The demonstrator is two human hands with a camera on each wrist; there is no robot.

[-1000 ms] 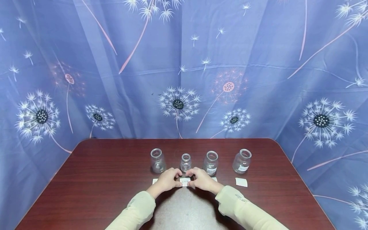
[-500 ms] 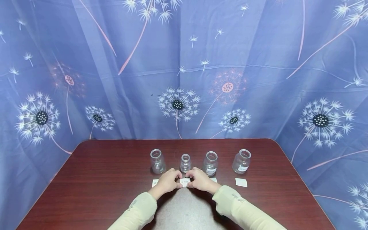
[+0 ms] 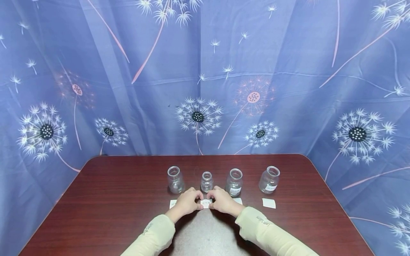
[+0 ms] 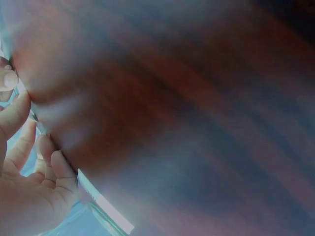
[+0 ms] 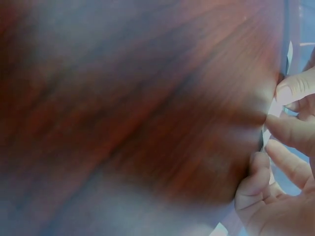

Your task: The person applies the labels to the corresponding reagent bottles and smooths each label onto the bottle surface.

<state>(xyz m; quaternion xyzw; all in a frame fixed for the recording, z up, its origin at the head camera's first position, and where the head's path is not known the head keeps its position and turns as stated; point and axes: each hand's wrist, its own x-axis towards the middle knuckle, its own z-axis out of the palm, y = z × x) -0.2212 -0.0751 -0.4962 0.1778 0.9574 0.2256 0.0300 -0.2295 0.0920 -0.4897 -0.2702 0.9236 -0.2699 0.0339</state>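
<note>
A white paper label (image 3: 206,203) with writing lies on the table between both hands in the head view. My left hand (image 3: 187,203) touches its left edge with thumb and forefinger curled towards each other. At the right edge, my right hand (image 3: 224,201) holds it in the same way. The thumbs sit near the label's front corners; the fingertips partly cover its sides. Just behind it stands a small clear glass jar (image 3: 206,182). In the right wrist view a narrow strip of the label (image 5: 274,110) shows between the thumbs.
Larger glass jars stand in the same row: one at left (image 3: 175,181), a labelled one (image 3: 234,183) and another labelled one (image 3: 269,180) at right. More paper labels lie in front, at left (image 3: 172,203), partly hidden at right (image 3: 238,201) and far right (image 3: 268,203). A blue curtain (image 3: 147,106) hangs behind.
Both hands stay at the label with almost no movement. The right forearm has shifted slightly left; the view has tilted a little.
</note>
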